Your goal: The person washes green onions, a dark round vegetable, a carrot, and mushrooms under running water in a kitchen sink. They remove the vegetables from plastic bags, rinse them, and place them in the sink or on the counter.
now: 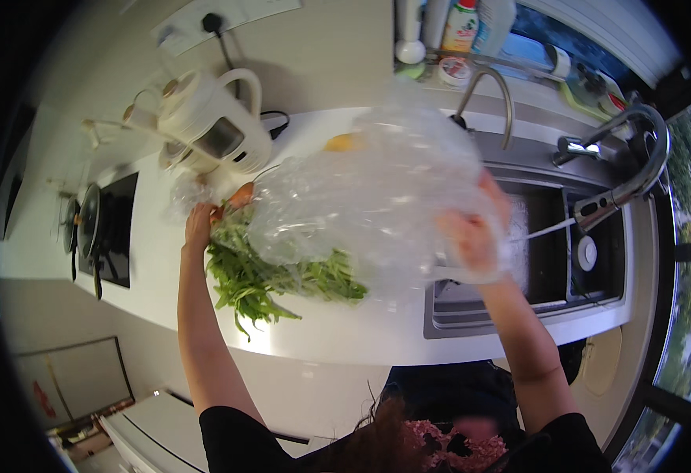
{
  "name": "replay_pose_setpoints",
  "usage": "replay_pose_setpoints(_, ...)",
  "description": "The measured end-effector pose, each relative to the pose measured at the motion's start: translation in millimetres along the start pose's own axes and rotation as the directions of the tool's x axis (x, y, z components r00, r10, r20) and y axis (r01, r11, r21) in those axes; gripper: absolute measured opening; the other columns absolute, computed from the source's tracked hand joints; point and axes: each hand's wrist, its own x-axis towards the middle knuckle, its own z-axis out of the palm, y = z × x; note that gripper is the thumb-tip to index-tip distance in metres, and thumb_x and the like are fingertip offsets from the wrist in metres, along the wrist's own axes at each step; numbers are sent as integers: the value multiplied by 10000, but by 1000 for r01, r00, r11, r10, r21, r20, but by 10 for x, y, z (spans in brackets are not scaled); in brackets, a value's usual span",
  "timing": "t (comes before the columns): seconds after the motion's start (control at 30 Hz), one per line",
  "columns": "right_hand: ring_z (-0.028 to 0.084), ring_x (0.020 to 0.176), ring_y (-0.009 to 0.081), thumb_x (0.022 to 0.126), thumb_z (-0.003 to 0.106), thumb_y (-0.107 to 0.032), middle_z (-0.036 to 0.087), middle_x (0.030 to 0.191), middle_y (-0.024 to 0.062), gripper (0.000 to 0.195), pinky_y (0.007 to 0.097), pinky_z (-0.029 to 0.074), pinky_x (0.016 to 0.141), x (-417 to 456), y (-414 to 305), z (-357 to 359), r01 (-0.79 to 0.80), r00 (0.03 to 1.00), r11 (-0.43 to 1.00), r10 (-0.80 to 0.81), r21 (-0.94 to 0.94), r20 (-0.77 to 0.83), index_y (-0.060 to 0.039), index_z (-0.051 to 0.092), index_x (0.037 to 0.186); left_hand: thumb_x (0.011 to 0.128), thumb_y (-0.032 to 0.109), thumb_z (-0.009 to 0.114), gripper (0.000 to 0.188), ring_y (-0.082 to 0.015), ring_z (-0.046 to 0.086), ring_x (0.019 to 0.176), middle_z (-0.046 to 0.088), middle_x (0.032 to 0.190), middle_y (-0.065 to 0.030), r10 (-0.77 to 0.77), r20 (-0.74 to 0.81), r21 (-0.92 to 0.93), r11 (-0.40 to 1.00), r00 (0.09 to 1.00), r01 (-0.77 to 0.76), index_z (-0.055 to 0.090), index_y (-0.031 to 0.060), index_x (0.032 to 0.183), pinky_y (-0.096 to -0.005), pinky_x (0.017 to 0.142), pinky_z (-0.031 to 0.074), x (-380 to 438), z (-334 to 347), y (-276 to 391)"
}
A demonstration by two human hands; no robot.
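A large clear plastic bag (357, 195) spreads over the counter's middle and up towards the sink's left side. My right hand (475, 236) grips it, blurred and seen through the film. At the left, my left hand (202, 222) lies at the stem end of leafy greens (251, 281); its fingers are partly hidden, so its hold cannot be told. Some of the greens lie under or inside the bag. Just beyond that hand sits an orange-brown item (242, 195), perhaps a carrot. Something yellow (342, 142) shows at the bag's upper edge.
Water runs from a chrome pull-out faucet (617, 198) into the steel sink (461, 322) at the right. A cream countertop appliance (212, 127) stands at the back left, beside a small plastic bag (189, 198). Farther left are pans (89, 222) by a black hob (118, 230). Bottles (461, 29) line the back.
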Motion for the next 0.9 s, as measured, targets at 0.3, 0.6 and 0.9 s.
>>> replay_pose_setpoints(0.3,439,1260,326,711,766,-284,440,1353,235,853,400,382,1013,315,52,415,174,895,938,-24,-301,445,-26,326,1395,718,65,685,213,-326,585,858,629,891,-121,-67,43,-95,993,997,71,641,58,927,-401,771,472,-45,-346,25)
replay_pose_setpoints(0.6,586,1034,213,822,641,-95,612,1199,62,402,302,445,842,235,36,289,139,988,967,-121,-215,98,-118,578,1218,832,176,687,272,-131,570,691,616,787,-41,-378,380,-512,674,844,532,636,-37,992,-275,648,477,-440,-888,-69)
replay_pose_setpoints(0.9,581,1045,129,819,587,-3,624,1192,21,372,276,446,836,-304,373,-178,-61,998,984,65,-166,20,-87,598,1182,917,318,595,538,-52,520,786,583,938,-31,-243,220,-927,249,945,280,455,-64,1269,-190,681,432,-1299,-1555,324)
